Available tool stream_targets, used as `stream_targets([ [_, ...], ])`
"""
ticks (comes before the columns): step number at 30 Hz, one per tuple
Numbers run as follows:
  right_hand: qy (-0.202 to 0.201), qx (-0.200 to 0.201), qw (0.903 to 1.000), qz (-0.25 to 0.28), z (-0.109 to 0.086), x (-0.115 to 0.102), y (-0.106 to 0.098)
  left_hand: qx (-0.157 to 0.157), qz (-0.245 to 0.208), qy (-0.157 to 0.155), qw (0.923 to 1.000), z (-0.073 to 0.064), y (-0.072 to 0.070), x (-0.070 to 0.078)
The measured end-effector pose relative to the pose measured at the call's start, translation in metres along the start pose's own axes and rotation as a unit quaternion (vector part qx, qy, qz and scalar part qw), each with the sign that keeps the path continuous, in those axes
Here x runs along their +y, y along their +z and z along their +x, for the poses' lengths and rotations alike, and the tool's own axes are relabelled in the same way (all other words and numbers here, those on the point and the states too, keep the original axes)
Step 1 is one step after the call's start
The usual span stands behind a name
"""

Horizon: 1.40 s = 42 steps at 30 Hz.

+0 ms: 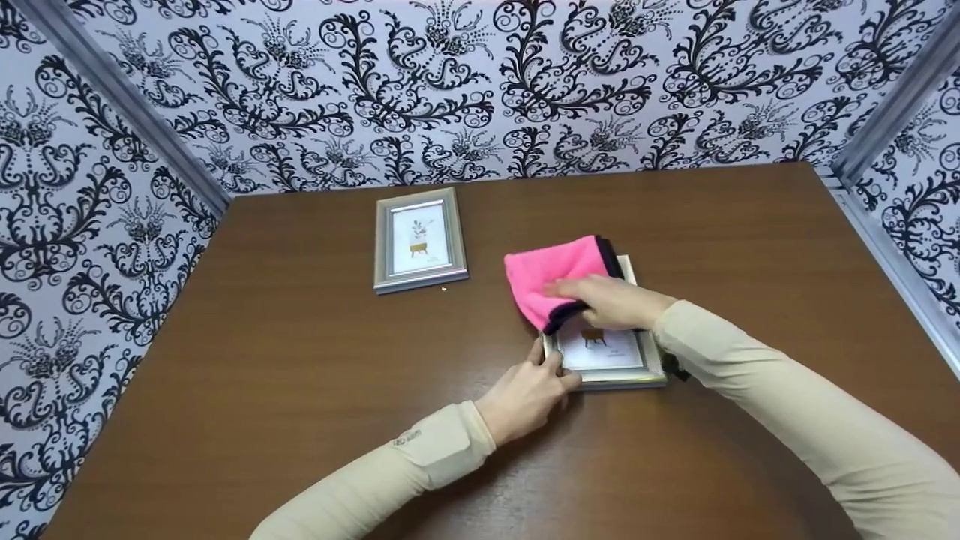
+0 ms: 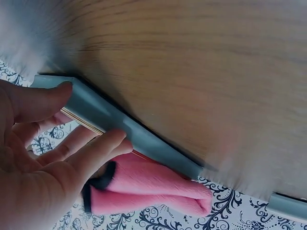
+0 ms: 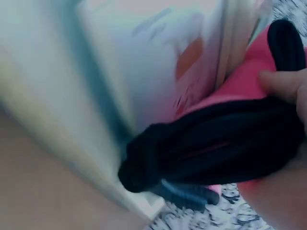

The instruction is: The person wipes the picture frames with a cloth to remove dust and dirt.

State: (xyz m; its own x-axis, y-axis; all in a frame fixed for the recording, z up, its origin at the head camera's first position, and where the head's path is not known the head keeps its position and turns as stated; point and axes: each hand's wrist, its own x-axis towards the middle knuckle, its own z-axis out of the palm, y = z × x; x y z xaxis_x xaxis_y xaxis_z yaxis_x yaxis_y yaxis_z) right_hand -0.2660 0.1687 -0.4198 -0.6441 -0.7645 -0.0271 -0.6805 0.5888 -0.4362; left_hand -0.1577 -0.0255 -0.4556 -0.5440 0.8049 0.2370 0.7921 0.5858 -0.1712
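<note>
A picture frame (image 1: 619, 379) with a pale silvery border lies on the table in front of me, a small stool drawing showing in its lower part. My left hand (image 1: 529, 397) grips its near left corner; in the left wrist view the thumb (image 2: 45, 103) and fingers are at the frame's grey side (image 2: 144, 134). Over the upper part of the picture my right hand (image 1: 619, 300) holds a folded pink cloth (image 1: 555, 270) with a black hem. The cloth (image 3: 240, 86) bunches under the right fingers and hides the frame's far left part.
A second, similar picture frame (image 1: 382, 244) lies farther back to the left, showing a plant on a stool. A tiny white speck (image 1: 443, 289) is near its lower edge. Patterned walls (image 1: 420, 90) enclose the brown table (image 1: 300, 360) at the back and sides.
</note>
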Motion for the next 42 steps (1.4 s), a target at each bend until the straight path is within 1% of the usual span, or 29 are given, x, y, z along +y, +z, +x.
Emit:
stream_targets([
  [2, -0.018, -0.014, 0.9995, -0.024, -0.004, 0.004, -0.002, 0.004, 0.003, 0.001, 1.0, 0.0, 0.0, 0.0],
  [5, -0.034, -0.019, 0.9963, -0.077, -0.012, 0.009, -0.005, 0.009, 0.006, 0.004, 0.9999, -0.001, 0.0, -0.001],
  [7, -0.039, -0.014, 0.9923, -0.117, -0.018, 0.013, -0.005, 0.013, 0.007, 0.003, 0.9999, -0.002, 0.0, -0.001],
  [9, -0.032, -0.004, 0.9867, -0.159, -0.026, 0.016, -0.005, 0.016, 0.009, 0.003, 0.9998, -0.002, 0.001, -0.001],
  [12, 0.005, 0.028, 0.9743, -0.224, -0.039, 0.015, -0.004, 0.017, 0.015, 0.004, 0.9997, -0.003, 0.001, -0.001],
  [15, 0.06, 0.06, 0.9562, -0.28, -0.048, 0.007, 0.0, 0.014, 0.025, 0.007, 0.9996, -0.002, -0.001, -0.002],
  [17, 0.091, 0.077, 0.9448, -0.305, -0.05, 0.0, 0.005, 0.01, 0.034, 0.012, 0.9993, -0.002, -0.002, -0.003],
  [20, 0.127, 0.076, 0.9375, -0.315, -0.049, -0.011, 0.013, 0.004, 0.044, 0.022, 0.9988, -0.002, -0.003, -0.003],
  [24, 0.156, 0.07, 0.9345, -0.312, -0.043, -0.024, 0.021, 0.002, 0.049, 0.029, 0.9984, -0.002, -0.002, -0.002],
  [26, 0.162, 0.077, 0.9362, -0.302, -0.038, -0.029, 0.022, 0.005, 0.049, 0.029, 0.9983, 0.0, -0.001, -0.002],
  [27, 0.164, 0.08, 0.9388, -0.292, -0.036, -0.032, 0.022, 0.007, 0.049, 0.029, 0.9984, 0.0, -0.001, -0.002],
  [31, 0.156, 0.089, 0.9566, -0.229, -0.023, -0.041, 0.022, 0.013, 0.051, 0.034, 0.9981, 0.002, 0.0, -0.002],
  [34, 0.125, 0.099, 0.9703, -0.182, -0.016, -0.043, 0.022, 0.014, 0.05, 0.039, 0.9979, 0.003, 0.0, -0.001],
  [37, 0.085, 0.104, 0.981, -0.14, -0.013, -0.041, 0.022, 0.008, 0.055, 0.042, 0.9976, 0.003, -0.001, -0.001],
  [39, 0.063, 0.096, 0.9873, -0.11, -0.014, -0.038, 0.022, 0.001, 0.059, 0.041, 0.9974, 0.003, -0.002, -0.001],
  [42, 0.035, 0.071, 0.9949, -0.063, -0.016, -0.032, 0.02, -0.011, 0.057, 0.033, 0.9978, 0.003, -0.004, -0.002],
])
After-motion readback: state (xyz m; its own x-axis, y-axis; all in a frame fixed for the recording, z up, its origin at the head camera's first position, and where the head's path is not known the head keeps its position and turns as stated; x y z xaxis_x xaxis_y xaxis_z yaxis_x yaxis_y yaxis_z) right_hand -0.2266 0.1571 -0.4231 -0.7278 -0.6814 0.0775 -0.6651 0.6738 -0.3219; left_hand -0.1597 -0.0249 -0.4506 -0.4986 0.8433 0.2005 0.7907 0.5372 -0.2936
